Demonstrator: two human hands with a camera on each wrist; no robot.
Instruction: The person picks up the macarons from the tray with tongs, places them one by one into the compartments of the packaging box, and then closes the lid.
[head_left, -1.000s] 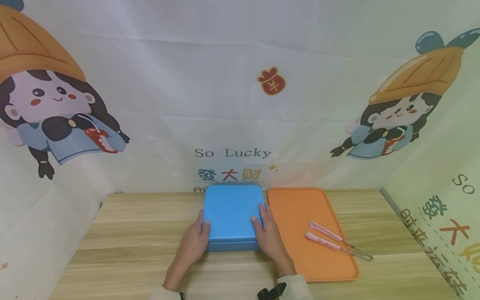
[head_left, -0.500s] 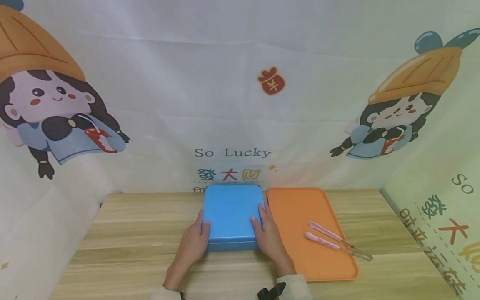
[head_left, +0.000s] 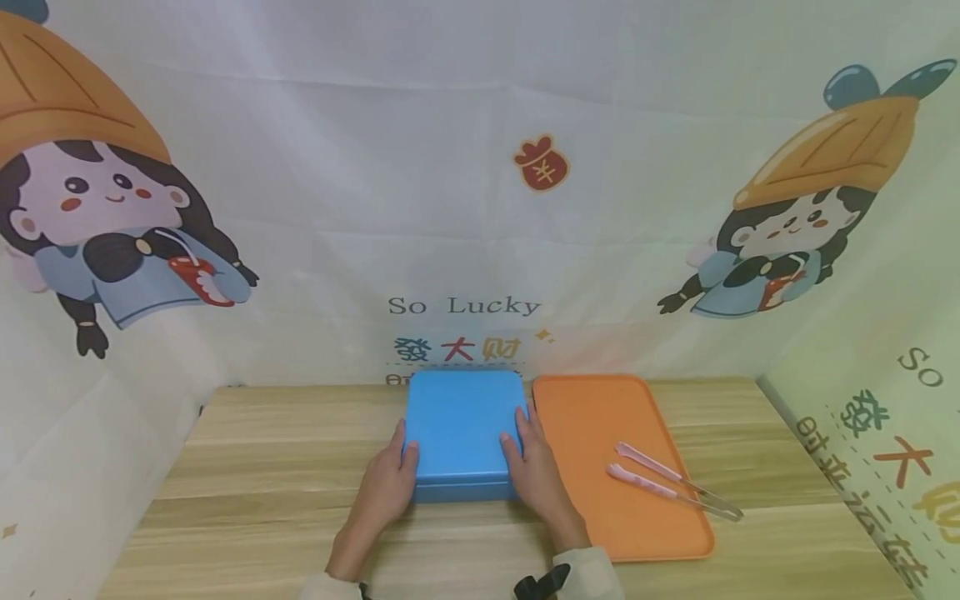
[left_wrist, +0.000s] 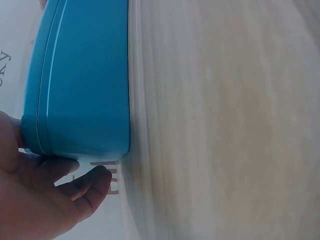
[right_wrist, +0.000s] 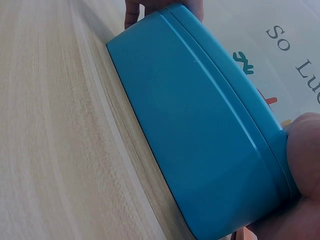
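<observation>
A blue lidded box (head_left: pixel 467 425) sits on the wooden table, its lid closed with a thin seam below the top. At its left side my left hand (head_left: pixel 387 483) grips the lid edge, the thumb at the top and the other fingers along the side wall. On the opposite side my right hand (head_left: pixel 542 475) holds the box the same way, its thumb lying on the lid. Close up in the right wrist view, the front wall of the box (right_wrist: pixel 185 130) stands on the tabletop. What is inside the box is hidden.
Just right of the box lies an orange tray (head_left: pixel 585 417). Tongs (head_left: pixel 675 481) with pink ends rest across it, their metal bend reaching past the tray's right edge. A printed white cloth (head_left: pixel 337 208) closes off the back and sides of the table (head_left: pixel 247 500).
</observation>
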